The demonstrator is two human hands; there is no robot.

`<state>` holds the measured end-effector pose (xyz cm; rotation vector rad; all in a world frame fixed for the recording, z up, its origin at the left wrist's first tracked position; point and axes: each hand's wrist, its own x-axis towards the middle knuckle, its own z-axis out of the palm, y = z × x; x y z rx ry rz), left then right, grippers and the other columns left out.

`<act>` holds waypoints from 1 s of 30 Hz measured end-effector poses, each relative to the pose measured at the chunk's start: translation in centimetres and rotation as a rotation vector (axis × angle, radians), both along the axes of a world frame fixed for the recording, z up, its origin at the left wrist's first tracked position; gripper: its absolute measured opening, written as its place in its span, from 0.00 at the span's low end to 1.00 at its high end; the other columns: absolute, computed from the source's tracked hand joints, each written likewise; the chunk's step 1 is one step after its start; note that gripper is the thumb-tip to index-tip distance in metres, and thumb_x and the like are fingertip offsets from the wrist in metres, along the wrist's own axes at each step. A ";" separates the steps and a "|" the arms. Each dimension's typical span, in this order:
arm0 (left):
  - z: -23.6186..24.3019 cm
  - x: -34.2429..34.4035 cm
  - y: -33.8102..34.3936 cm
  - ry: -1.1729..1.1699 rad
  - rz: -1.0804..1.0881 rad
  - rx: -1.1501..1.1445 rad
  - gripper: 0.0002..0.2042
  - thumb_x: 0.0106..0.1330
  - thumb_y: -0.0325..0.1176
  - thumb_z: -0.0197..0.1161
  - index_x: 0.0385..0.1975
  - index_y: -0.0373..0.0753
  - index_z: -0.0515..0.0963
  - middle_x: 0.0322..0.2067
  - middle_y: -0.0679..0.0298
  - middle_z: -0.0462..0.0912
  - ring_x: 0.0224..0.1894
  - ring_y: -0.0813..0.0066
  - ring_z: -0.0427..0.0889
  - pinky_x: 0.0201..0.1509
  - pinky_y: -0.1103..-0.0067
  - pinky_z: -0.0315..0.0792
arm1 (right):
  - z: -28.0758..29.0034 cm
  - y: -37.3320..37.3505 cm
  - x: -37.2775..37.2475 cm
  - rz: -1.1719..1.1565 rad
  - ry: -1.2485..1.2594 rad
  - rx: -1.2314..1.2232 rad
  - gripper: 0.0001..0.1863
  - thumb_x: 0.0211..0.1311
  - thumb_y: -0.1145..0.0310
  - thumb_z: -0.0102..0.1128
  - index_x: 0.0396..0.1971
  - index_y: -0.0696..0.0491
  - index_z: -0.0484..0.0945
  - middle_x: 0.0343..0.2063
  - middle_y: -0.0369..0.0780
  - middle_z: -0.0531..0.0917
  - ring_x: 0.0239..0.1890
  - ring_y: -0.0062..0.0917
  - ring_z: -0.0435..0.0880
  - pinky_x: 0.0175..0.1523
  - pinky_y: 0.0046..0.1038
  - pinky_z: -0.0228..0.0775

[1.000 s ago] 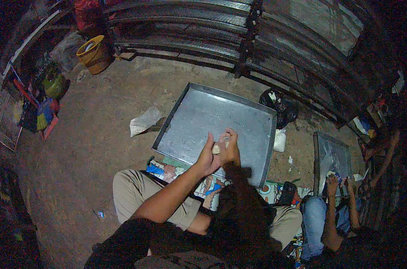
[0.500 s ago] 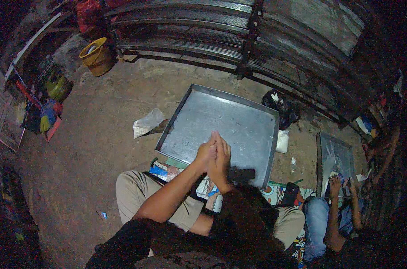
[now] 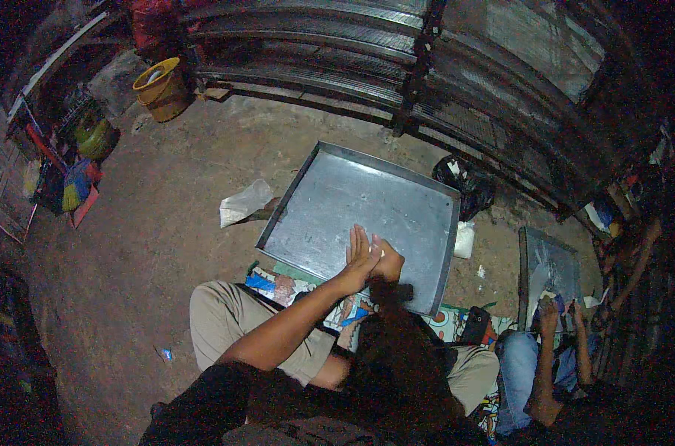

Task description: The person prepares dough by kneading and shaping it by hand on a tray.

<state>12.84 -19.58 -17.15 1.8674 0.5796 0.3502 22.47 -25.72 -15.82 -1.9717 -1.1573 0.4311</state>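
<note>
My left hand [image 3: 360, 262] is over the near part of a shallow metal tray [image 3: 337, 189], its fingers stretched out. My right hand [image 3: 389, 265] presses against its palm side, with fingers that look curled. A small pale bit [image 3: 383, 253] shows between the two hands; its kind is too small to tell. Around my right wrist sits a dark band [image 3: 394, 292]. Both hands are above the tray's bare metal surface, and what lies between the palms is mostly hidden.
A white plastic bag [image 3: 246, 203] lies left of the tray. Beyond its right side are a black bag [image 3: 464, 186] and a white packet [image 3: 464, 240]. A phone [image 3: 476, 325] rests near my knee. Another person's hands [image 3: 560, 316] work at a second tray [image 3: 549, 256]. A yellow bucket [image 3: 161, 93] stands far left.
My hands have gone from lying palm to palm to an offset hold, the right one turned and shifted right. The pale bit between them now shows.
</note>
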 end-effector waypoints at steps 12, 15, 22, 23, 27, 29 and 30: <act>5.0 -1.2 1.3 -0.135 -0.209 0.210 0.48 0.58 0.36 0.70 0.72 0.35 0.43 0.71 0.44 0.51 0.73 0.48 0.52 0.75 0.67 0.50 | -0.3 0.6 0.9 -0.309 1.241 0.301 0.32 0.70 0.38 0.44 0.42 0.57 0.76 0.32 0.41 0.82 0.33 0.30 0.83 0.40 0.31 0.76; 3.8 -0.9 1.0 -0.233 -0.072 0.205 0.32 0.61 0.38 0.67 0.64 0.36 0.63 0.62 0.48 0.69 0.63 0.50 0.69 0.67 0.66 0.63 | -1.2 -0.4 2.4 0.011 1.560 0.408 0.38 0.68 0.33 0.39 0.53 0.57 0.69 0.44 0.45 0.81 0.46 0.35 0.82 0.52 0.36 0.75; 1.2 -0.2 0.7 -0.412 0.427 -0.128 0.11 0.71 0.36 0.57 0.37 0.35 0.80 0.29 0.59 0.84 0.32 0.71 0.83 0.40 0.77 0.75 | -2.2 1.3 -0.1 0.034 1.691 0.407 0.33 0.70 0.36 0.39 0.49 0.53 0.74 0.43 0.42 0.81 0.46 0.34 0.81 0.55 0.37 0.72; 0.4 -0.3 1.5 -0.407 0.457 -0.239 0.12 0.71 0.37 0.56 0.35 0.35 0.80 0.29 0.59 0.84 0.31 0.73 0.82 0.38 0.77 0.75 | -2.5 1.9 -0.8 0.012 1.620 0.391 0.34 0.71 0.37 0.38 0.52 0.55 0.71 0.46 0.43 0.79 0.49 0.35 0.80 0.57 0.37 0.70; 0.9 0.7 2.2 -0.491 0.612 -0.815 0.16 0.74 0.43 0.54 0.30 0.37 0.75 0.25 0.64 0.79 0.26 0.78 0.78 0.31 0.79 0.73 | -4.9 3.1 -2.1 -0.050 1.085 0.293 0.36 0.73 0.43 0.38 0.65 0.59 0.60 0.57 0.50 0.72 0.58 0.42 0.73 0.65 0.39 0.62; 0.6 -0.2 3.3 -0.568 0.563 -0.962 0.18 0.75 0.47 0.51 0.29 0.39 0.73 0.23 0.66 0.76 0.25 0.75 0.76 0.31 0.76 0.73 | -3.9 2.3 -3.0 0.004 0.465 0.164 0.36 0.72 0.48 0.43 0.68 0.61 0.53 0.62 0.56 0.64 0.62 0.49 0.67 0.67 0.43 0.57; 0.5 -0.5 3.7 -0.592 0.525 -1.045 0.19 0.74 0.49 0.50 0.30 0.39 0.73 0.24 0.65 0.77 0.26 0.73 0.77 0.33 0.75 0.74 | -3.1 2.0 -3.2 0.037 0.354 0.166 0.37 0.72 0.50 0.45 0.69 0.61 0.51 0.63 0.57 0.63 0.63 0.51 0.65 0.68 0.44 0.56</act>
